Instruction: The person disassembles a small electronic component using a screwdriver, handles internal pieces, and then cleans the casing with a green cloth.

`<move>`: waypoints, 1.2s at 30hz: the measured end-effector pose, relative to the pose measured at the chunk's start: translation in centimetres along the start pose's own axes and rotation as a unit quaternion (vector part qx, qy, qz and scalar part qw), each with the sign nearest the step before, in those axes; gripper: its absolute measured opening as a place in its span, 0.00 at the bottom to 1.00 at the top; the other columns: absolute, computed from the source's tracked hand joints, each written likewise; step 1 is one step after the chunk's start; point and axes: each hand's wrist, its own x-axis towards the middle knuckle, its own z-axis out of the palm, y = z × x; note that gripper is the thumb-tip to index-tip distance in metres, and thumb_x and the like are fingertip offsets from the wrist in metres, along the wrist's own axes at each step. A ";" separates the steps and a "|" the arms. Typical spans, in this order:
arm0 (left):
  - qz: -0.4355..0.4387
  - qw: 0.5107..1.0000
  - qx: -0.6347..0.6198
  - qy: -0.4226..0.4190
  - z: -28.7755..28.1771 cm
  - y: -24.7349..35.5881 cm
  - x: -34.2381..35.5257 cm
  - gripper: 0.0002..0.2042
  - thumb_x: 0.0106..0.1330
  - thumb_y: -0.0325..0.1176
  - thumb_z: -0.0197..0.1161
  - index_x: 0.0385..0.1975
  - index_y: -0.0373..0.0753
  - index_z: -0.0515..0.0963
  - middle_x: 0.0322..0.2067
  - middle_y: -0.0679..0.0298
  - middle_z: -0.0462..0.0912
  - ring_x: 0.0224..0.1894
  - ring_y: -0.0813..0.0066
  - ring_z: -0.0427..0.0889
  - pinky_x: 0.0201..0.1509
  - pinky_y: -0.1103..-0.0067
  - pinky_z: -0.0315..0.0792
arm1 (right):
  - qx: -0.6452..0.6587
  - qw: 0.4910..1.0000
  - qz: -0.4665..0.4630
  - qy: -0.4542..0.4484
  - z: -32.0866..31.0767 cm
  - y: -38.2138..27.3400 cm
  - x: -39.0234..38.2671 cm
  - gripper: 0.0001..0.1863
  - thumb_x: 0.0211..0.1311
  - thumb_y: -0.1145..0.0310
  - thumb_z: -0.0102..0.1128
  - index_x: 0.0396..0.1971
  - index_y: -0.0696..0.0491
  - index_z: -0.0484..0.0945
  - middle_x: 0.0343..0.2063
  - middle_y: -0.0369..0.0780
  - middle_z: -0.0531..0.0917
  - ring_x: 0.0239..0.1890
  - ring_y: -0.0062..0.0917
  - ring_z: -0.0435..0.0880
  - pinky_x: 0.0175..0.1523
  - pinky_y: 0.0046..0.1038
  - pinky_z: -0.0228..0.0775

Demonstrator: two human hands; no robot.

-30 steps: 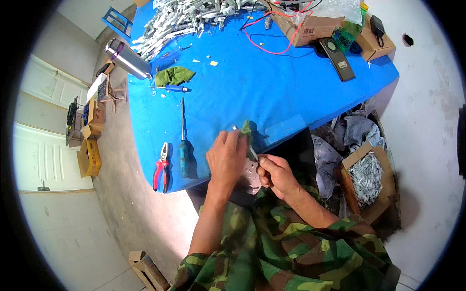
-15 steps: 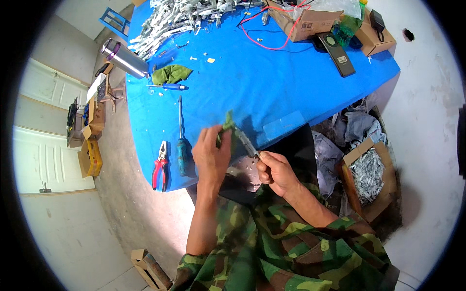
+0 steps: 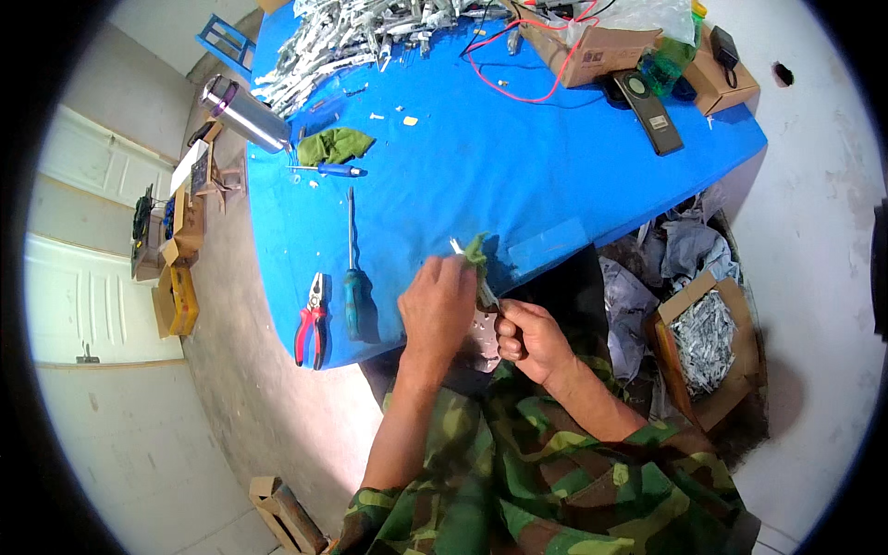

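Note:
Over the table's near edge, my right hand [image 3: 534, 342] pinches the lower end of a thin grey-white strip-like piece [image 3: 487, 294]. My left hand [image 3: 433, 310] is closed on a green cloth [image 3: 475, 250] that lies against the strip's upper part; the fingers hide much of both. The strip's pale tip sticks out above the left hand. Left of my hands lie a teal-handled screwdriver [image 3: 353, 305] and pliers [image 3: 312, 324] with red and black handles. Below my hands a pinkish surface [image 3: 484, 342] with small bits on it is partly covered.
On the blue table [image 3: 435, 176] lie a heap of similar strips [image 3: 342, 46], a steel flask [image 3: 245, 113], a green cloth piece [image 3: 335, 146] and a small blue screwdriver [image 3: 340, 170]. Cardboard boxes and a dark handheld device [image 3: 649, 116] stand far right. A carton of strips [image 3: 705, 340] sits lower right.
My left hand has moved right, toward my right hand, bringing the green cloth onto the strip. My right hand still grips the lower end.

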 end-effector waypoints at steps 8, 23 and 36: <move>-0.026 0.999 0.004 0.045 1.1 -0.9 2.0 0.06 0.67 0.33 0.68 0.38 0.40 0.81 0.31 0.56 0.80 0.32 0.49 0.83 0.33 0.58 0.76 | 0.013 1.000 0.000 -0.015 0.5 -0.4 -0.2 0.09 0.80 0.61 0.55 0.40 0.50 0.77 0.25 0.29 0.73 0.21 0.14 0.67 0.24 0.18 0.57; 0.004 0.997 -0.067 -0.032 -2.0 1.5 -2.5 0.06 0.63 0.29 0.72 0.39 0.39 0.84 0.32 0.57 0.83 0.33 0.52 0.85 0.34 0.64 0.78 | -0.098 0.991 -0.075 0.058 1.9 0.4 -0.2 0.08 0.79 0.63 0.56 0.46 0.51 0.77 0.26 0.30 0.75 0.22 0.13 0.70 0.24 0.19 0.58; -0.020 1.000 0.012 0.012 0.5 -0.2 1.2 0.07 0.67 0.33 0.69 0.38 0.39 0.83 0.33 0.56 0.83 0.33 0.49 0.84 0.34 0.61 0.77 | -0.111 0.990 -0.075 0.044 1.5 0.4 -0.2 0.08 0.79 0.63 0.55 0.43 0.51 0.75 0.23 0.30 0.72 0.19 0.15 0.66 0.22 0.21 0.55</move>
